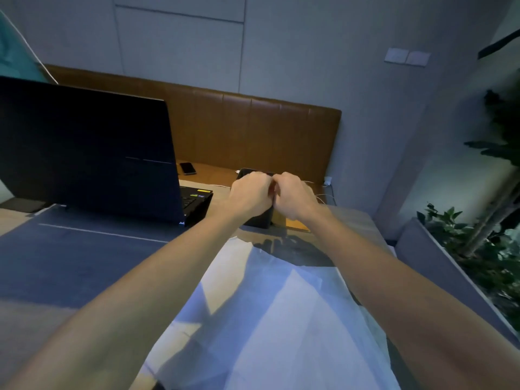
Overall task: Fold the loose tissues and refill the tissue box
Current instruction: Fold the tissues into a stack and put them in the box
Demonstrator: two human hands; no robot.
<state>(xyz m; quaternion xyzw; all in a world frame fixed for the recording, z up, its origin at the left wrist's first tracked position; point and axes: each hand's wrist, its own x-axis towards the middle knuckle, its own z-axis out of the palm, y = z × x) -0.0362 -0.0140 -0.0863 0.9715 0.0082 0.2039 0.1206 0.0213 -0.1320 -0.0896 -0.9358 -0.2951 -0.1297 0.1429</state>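
Your left hand (250, 195) and right hand (295, 197) meet over the tissue box (260, 220) at the far middle of the table (84, 249). The loose tissues (281, 319) lie near you, between your forearms. The laptop (84, 153) stands left of the box, a phone (187, 168) lies beyond the laptop, and plants (484, 249) stand off to the right.

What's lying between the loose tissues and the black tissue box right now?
Head view: nothing but a narrow strip of bare table, in shadow, separates the loose tissues from the tissue box.

Loose white tissues (281, 319) flat, overlapping, nearest — dark tissue box (260, 219) upright beyond
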